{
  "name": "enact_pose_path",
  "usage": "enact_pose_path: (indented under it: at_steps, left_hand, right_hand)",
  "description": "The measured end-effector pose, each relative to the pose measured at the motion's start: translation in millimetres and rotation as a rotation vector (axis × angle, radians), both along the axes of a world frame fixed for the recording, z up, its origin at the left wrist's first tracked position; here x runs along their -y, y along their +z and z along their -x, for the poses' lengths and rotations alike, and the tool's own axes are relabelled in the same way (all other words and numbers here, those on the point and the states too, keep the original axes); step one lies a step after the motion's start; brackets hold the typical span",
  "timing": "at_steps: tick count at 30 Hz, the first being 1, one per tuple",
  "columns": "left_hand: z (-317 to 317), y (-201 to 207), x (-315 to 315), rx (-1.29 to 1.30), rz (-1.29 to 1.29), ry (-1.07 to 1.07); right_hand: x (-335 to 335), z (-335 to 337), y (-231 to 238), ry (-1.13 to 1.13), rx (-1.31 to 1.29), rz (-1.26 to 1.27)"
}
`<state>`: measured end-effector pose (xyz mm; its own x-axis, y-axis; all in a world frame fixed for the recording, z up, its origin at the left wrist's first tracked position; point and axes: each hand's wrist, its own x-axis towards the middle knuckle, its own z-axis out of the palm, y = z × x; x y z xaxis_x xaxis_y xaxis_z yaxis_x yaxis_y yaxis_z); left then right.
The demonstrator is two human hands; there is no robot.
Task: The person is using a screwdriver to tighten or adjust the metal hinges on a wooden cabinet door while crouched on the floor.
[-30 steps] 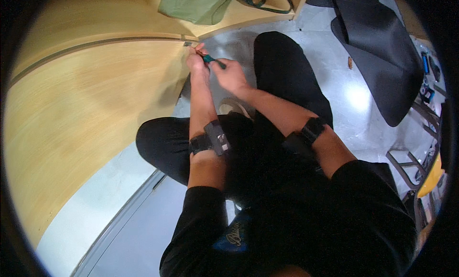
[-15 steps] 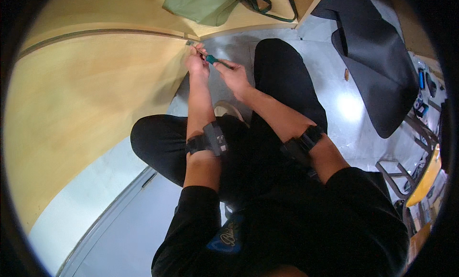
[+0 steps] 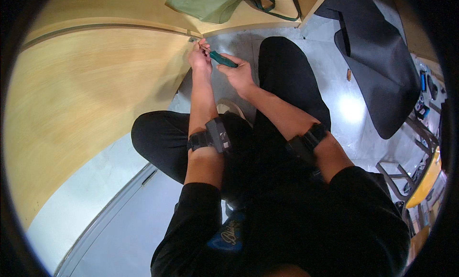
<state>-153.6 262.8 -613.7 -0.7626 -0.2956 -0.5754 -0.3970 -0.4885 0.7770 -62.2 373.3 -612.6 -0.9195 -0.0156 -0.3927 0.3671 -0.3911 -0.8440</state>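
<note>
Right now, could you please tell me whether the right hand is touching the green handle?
Touching: the head view shows the right hand gripping the green handle, held between thumb and fingers.

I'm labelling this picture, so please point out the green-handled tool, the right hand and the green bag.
Green-handled tool (image 3: 219, 58): head view, on its green handle.
Right hand (image 3: 239, 75): head view, on the middle of the hand.
Green bag (image 3: 205, 5): head view, on its body.

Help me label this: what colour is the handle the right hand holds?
The handle is dark green, shown in the head view.
</note>
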Motion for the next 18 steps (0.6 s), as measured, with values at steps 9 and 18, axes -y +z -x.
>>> enact_pose_path:
  at_steps: [9,18]
  left_hand:
    - [-1,-4,4,-0.009,0.063,-0.094]
    - [0,-14,9,0.007,0.125,-0.1]
  right_hand:
    - [-22,2,13,0.123,0.507,0.95]
    - [-4,-3,3,0.026,-0.034,-0.019]
